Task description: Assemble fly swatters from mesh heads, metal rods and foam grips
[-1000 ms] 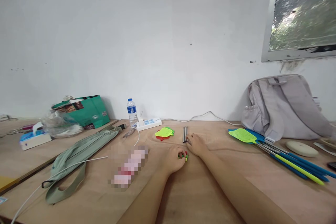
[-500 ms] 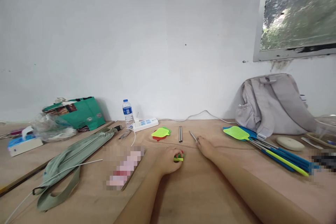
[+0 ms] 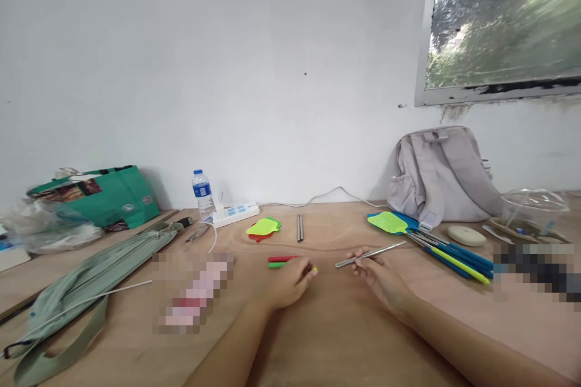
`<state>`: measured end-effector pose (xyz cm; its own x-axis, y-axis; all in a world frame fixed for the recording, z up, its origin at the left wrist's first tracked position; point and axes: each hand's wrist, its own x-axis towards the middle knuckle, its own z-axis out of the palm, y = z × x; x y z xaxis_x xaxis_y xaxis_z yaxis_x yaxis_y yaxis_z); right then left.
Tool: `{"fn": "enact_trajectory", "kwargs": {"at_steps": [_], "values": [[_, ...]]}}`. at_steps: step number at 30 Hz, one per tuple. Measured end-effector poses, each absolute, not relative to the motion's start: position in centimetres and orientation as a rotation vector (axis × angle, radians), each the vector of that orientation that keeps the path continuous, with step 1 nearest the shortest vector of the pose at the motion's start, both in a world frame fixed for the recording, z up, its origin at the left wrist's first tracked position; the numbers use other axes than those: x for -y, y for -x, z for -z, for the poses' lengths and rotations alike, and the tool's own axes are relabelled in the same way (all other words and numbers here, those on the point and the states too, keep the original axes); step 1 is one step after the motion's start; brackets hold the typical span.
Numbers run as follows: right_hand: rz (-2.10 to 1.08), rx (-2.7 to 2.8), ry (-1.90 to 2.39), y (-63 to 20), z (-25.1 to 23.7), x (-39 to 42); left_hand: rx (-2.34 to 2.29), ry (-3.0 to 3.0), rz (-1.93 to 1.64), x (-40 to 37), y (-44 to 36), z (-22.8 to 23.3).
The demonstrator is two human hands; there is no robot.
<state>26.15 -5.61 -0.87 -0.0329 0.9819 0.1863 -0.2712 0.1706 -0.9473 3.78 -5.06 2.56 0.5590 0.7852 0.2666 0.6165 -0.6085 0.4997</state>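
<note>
My left hand [image 3: 288, 281] rests on the wooden table [image 3: 327, 338], fingers curled on a small yellow handle piece [image 3: 314, 269] whose tip shows at the fingertips. A red piece and a green handle piece [image 3: 279, 262] lie just left of it. My right hand [image 3: 379, 272] holds a thin metal rod [image 3: 370, 254] that points up and to the right. Two more metal rods [image 3: 300, 227] lie side by side farther back. Detached fly-swatter heads [image 3: 262, 228], yellow-green over red, lie left of them.
Assembled fly swatters [image 3: 431, 245] with blue and yellow handles lie at the right before a grey backpack [image 3: 442, 178]. A power strip [image 3: 233, 213], water bottle [image 3: 203, 193], green bag [image 3: 106, 196] and grey-green pouch [image 3: 91, 269] are at the left. A clear bowl [image 3: 533, 205] stands far right.
My right hand picked one metal rod from the group at the back and drew it toward me to the right. The red and green pieces left my left hand and lie on the table.
</note>
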Motion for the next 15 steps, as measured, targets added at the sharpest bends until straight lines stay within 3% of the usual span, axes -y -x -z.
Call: {"fn": "enact_trajectory", "kwargs": {"at_steps": [7, 15], "values": [[-1.487, 1.025, 0.544, -25.3, 0.2, 6.5, -1.071, -2.491, -0.640, 5.7, -5.3, -1.8], [-1.518, 1.086, 0.561, -24.3, 0.3, 6.4, -1.045, -2.552, -0.845, 5.8, -6.1, -2.0]]}}
